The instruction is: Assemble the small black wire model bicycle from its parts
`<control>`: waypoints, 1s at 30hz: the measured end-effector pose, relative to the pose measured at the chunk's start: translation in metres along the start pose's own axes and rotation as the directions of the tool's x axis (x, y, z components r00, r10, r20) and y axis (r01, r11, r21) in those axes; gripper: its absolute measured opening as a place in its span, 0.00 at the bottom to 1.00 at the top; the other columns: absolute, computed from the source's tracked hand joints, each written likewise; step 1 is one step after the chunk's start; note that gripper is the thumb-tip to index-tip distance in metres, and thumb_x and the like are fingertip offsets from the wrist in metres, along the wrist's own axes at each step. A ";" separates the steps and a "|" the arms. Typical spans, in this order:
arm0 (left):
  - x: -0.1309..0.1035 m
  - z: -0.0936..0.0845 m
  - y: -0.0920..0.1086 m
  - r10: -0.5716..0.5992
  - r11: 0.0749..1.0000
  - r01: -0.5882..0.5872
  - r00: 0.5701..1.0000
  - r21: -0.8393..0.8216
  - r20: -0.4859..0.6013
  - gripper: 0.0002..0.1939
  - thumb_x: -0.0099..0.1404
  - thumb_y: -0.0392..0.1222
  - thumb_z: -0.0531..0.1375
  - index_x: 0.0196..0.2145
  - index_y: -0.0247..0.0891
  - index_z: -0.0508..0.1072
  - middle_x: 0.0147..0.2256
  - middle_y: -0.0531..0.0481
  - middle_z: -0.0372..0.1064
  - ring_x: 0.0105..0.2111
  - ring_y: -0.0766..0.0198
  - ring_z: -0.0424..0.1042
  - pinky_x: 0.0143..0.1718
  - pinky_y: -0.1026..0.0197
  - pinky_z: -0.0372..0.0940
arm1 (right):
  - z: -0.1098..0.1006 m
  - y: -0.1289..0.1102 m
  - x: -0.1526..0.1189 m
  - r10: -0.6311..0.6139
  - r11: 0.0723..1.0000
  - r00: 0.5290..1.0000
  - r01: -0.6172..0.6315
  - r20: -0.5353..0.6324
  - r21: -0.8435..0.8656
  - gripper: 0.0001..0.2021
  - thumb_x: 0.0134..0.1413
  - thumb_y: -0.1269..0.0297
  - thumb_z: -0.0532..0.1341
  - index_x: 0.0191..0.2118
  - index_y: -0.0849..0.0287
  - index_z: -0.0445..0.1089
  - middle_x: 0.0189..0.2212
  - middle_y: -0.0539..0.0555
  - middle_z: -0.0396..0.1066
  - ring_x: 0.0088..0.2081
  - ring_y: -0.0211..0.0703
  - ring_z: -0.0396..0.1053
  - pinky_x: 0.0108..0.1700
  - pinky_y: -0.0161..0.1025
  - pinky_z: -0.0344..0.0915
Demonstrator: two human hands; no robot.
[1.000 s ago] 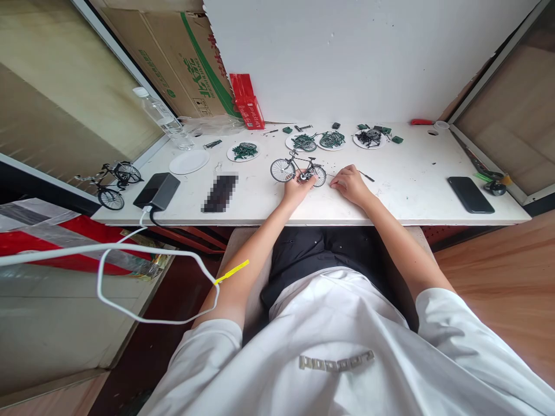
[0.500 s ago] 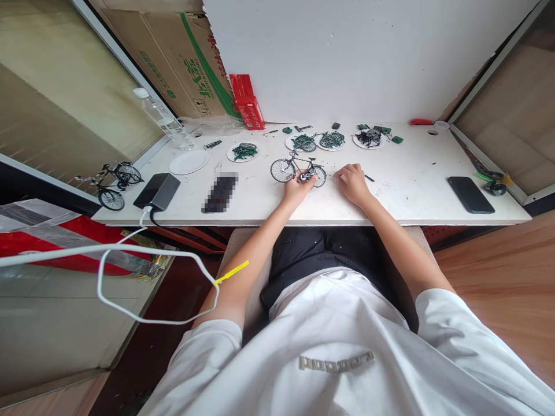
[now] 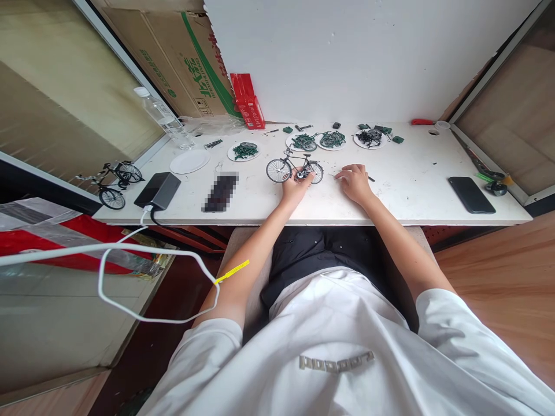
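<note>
A black model bicycle (image 3: 298,166) stands upright, side-on, with its lower middle gripped by my left hand (image 3: 295,186). My left thumb and fingers close on it around the pedals and the frame between the two wheels. Just to the right, my right hand (image 3: 354,182) is closed around a thin screwdriver (image 3: 371,179). Its dark end sticks out on the right of the hand and its slim tip points left towards the rear wheel, apart from it. My fingers cover the screwdriver's middle.
Behind the hands, plates hold green parts (image 3: 245,151) and black parts (image 3: 369,137). Another black model bicycle (image 3: 113,184) and a power bank (image 3: 157,190) stand at left, near a bare plate (image 3: 189,162). A phone (image 3: 470,194) lies at right. A white cable (image 3: 100,277) hangs over my left arm.
My left hand has shifted slightly left with the bicycle. The right hand and screwdriver have drawn a little to the right, widening the gap to the rear wheel.
</note>
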State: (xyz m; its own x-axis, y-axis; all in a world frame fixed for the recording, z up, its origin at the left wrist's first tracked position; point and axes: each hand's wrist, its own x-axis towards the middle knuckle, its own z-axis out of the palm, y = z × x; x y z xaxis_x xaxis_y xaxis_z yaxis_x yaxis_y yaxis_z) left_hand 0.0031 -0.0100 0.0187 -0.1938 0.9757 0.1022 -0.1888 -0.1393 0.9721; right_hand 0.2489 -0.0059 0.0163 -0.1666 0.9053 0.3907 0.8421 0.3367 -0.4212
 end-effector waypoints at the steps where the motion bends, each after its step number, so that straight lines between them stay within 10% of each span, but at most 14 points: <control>1: 0.001 -0.001 0.001 0.022 1.000 -0.022 0.999 -0.005 -0.029 0.25 0.58 0.47 0.82 0.45 0.40 0.76 0.41 0.48 0.83 0.31 0.67 0.77 0.34 0.64 0.71 | 0.000 0.000 0.000 -0.008 1.000 1.000 0.008 0.011 -0.005 0.18 0.68 0.71 0.59 0.52 0.53 0.86 0.62 0.68 0.77 0.67 0.76 0.60 0.63 0.74 0.67; 8: 0.014 -0.010 0.009 -0.015 0.989 -0.026 0.964 -0.147 -0.267 0.22 0.63 0.49 0.80 0.43 0.42 0.73 0.42 0.52 0.81 0.26 0.74 0.69 0.31 0.66 0.65 | 0.003 0.006 0.002 0.010 1.000 1.000 -0.010 -0.010 -0.003 0.24 0.68 0.73 0.57 0.63 0.57 0.79 0.64 0.69 0.75 0.68 0.75 0.62 0.66 0.71 0.68; 17: 0.015 -0.014 0.014 -0.069 0.982 0.017 0.960 -0.189 -0.270 0.25 0.63 0.53 0.80 0.37 0.42 0.68 0.35 0.55 0.73 0.24 0.74 0.64 0.28 0.65 0.59 | -0.001 0.011 0.005 0.122 0.982 0.983 -0.099 -0.140 0.161 0.25 0.65 0.74 0.53 0.63 0.54 0.75 0.63 0.65 0.74 0.65 0.66 0.65 0.69 0.67 0.67; 30: 0.011 -0.011 0.017 -0.084 0.983 0.040 0.966 -0.179 -0.244 0.25 0.62 0.53 0.80 0.36 0.42 0.69 0.35 0.54 0.75 0.25 0.75 0.63 0.27 0.66 0.59 | -0.078 0.082 0.016 0.100 0.995 0.994 -0.100 0.046 -0.010 0.14 0.73 0.56 0.65 0.54 0.52 0.86 0.59 0.69 0.74 0.66 0.79 0.65 0.68 0.80 0.66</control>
State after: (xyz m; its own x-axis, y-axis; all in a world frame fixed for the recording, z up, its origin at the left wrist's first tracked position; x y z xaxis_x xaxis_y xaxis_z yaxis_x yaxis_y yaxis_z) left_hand -0.0128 -0.0033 0.0345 -0.4060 0.9133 -0.0339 -0.3660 -0.1285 0.9217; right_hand 0.3557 0.0159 0.0516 -0.1048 0.9455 0.3082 0.8595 0.2420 -0.4503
